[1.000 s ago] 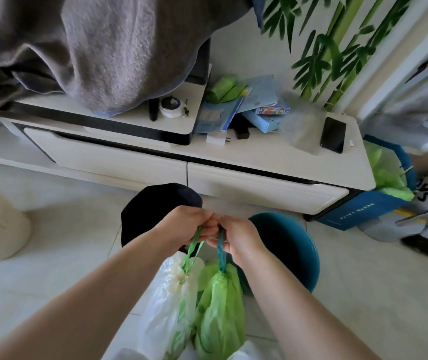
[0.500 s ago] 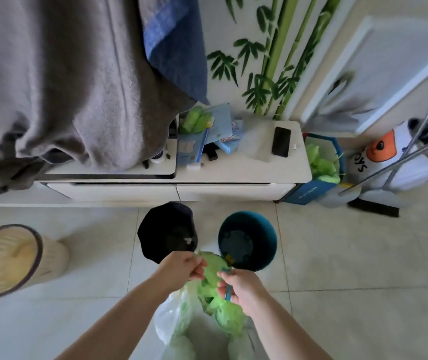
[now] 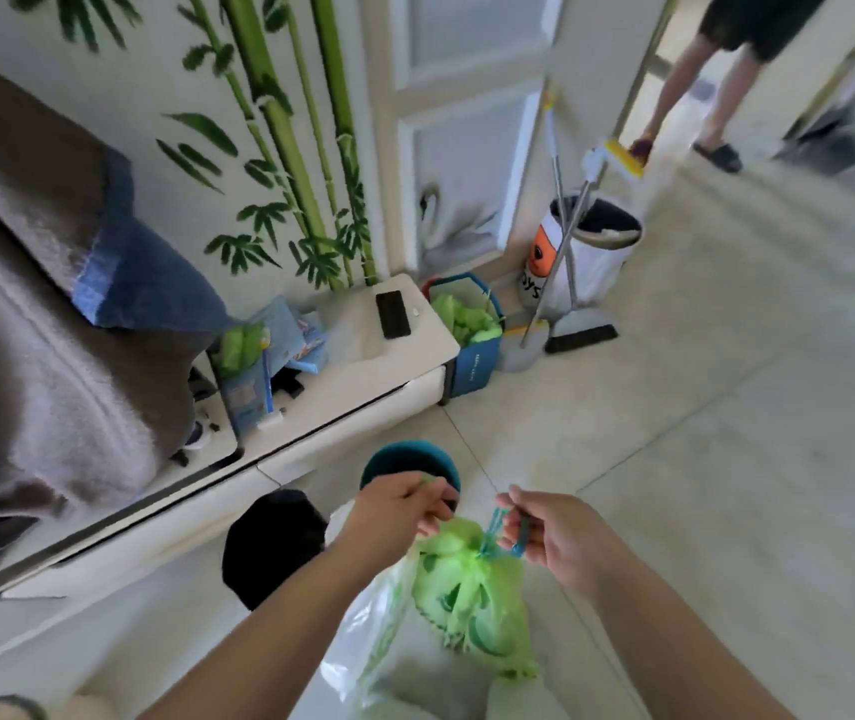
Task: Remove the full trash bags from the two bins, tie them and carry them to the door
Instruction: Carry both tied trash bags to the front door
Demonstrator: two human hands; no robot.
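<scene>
Parted since half a second ago: both hands, then close together over the bags, now stand apart, and the view has swung right.

- Left hand (image 3: 399,517): grip curled shut on a thin green strand (image 3: 426,480), seemingly the tie of the white bag (image 3: 378,631), which hangs below it.
- Right hand (image 3: 555,537): grip pinched on the blue drawstring (image 3: 493,532) of the green bag (image 3: 472,589). The neck is gathered and the bag hangs straight beneath, long axis upright.
- Teal bin (image 3: 410,462), black bin (image 3: 272,548): on the floor just beyond the hands, beside the low worktop (image 3: 363,350).
- Doorway (image 3: 675,142): far right, with another person's legs (image 3: 688,80) in it.
- Assessment: the carrying stage. The doorway lies far and right of both grips, well apart from them. The right hand is nearer, so the green bag would likely lead.
</scene>
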